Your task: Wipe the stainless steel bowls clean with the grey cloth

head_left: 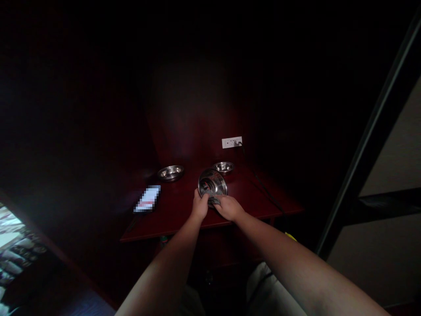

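A shiny metal bowl (pixel 215 179) is tilted with its mouth toward me, above the front part of the dark red table (pixel 184 204). My left hand (pixel 200 205) grips its near left rim, thumb on the inside. My right hand (pixel 227 207) is closed on a grey cloth (pixel 214 199), pressed against the bowl's near rim. Some fingers are hidden behind the bowl and cloth. Behind it a smaller metal bowl (pixel 223 167) stands upright, and a wider metal bowl (pixel 170 173) sits to the left.
A phone (pixel 147 199) with a lit, pixelated screen lies near the table's left edge. A white wall socket (pixel 232 142) holds a plug, and its black cable (pixel 263 186) runs down across the table's right side. Dark panels rise on both sides.
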